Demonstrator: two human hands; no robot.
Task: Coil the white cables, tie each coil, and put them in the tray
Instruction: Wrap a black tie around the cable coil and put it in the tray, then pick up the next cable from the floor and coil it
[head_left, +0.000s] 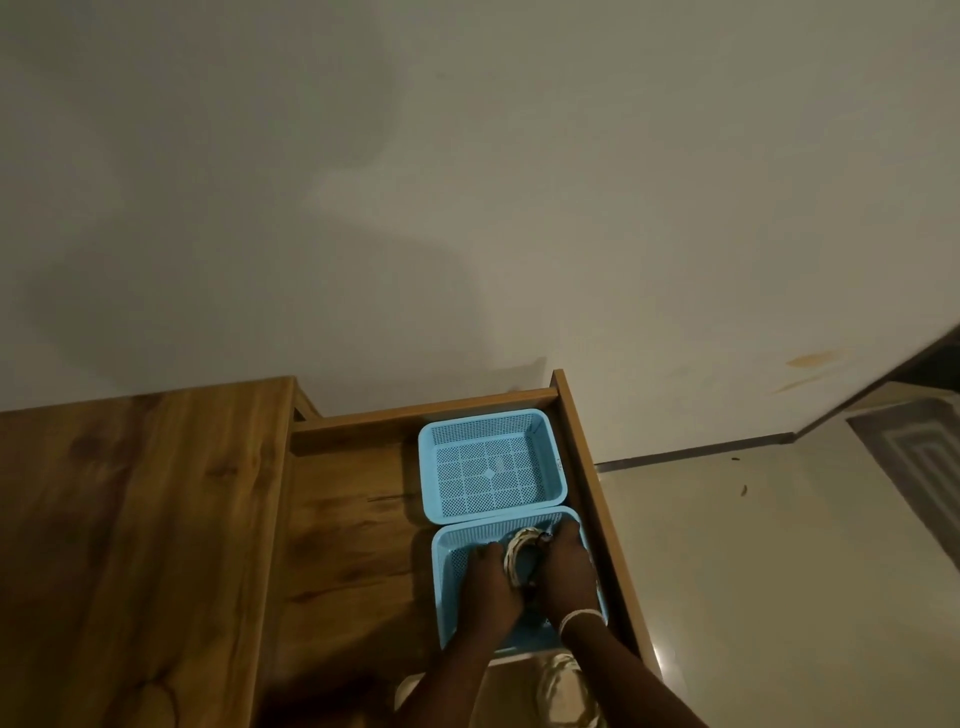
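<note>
Both hands are down inside the near blue tray, the one closest to the person, sitting in an open wooden drawer. The coil of white cable is right between the hands, inside that tray, towards its far end. The left hand is on the coil's left side with fingers curled against it, and the right hand wraps over the right side of the coil, fingers reaching past its top edge. So the two hands are close together with the coil pinched between them; it's dim and a bit blurry, so I can't tell whether a tie is on it or exactly how each finger sits. There's a white bracelet on the right wrist.

Just behind, touching the near tray's far rim, is a second blue tray with a perforated bottom. The drawer sticks out beside a wooden tabletop on the left, pale wall behind, light floor to the right.
</note>
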